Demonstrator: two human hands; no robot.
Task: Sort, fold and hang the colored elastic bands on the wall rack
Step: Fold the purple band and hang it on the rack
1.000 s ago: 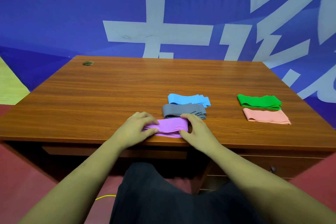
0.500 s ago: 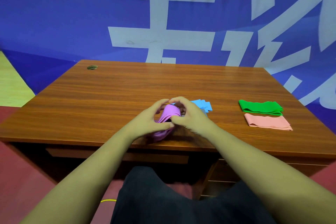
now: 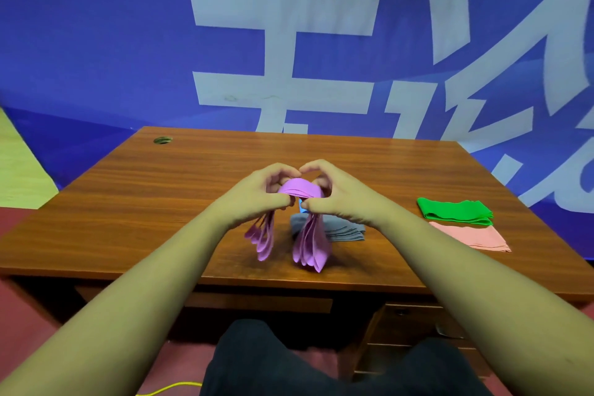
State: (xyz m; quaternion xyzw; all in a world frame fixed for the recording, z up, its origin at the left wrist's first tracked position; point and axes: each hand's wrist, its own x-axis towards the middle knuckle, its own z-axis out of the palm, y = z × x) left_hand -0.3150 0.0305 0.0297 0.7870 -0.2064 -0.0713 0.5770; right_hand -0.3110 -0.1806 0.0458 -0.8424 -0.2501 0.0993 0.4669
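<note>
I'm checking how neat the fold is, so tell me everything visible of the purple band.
The purple band is a thin, matte, rubbery-looking strip folded into many layers. It is held above the wooden desk and draped in an arch, its top pinched by the left hand on one side and the right hand on the other. Two layered bundles hang down, their edges fanned apart; the right one hangs lower, in front of the grey band.

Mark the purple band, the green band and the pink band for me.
purple band [image 3: 300,188], head view, top of its raised arch.
green band [image 3: 454,210], head view, middle of its upper face.
pink band [image 3: 469,236], head view, middle of its upper face.
</note>
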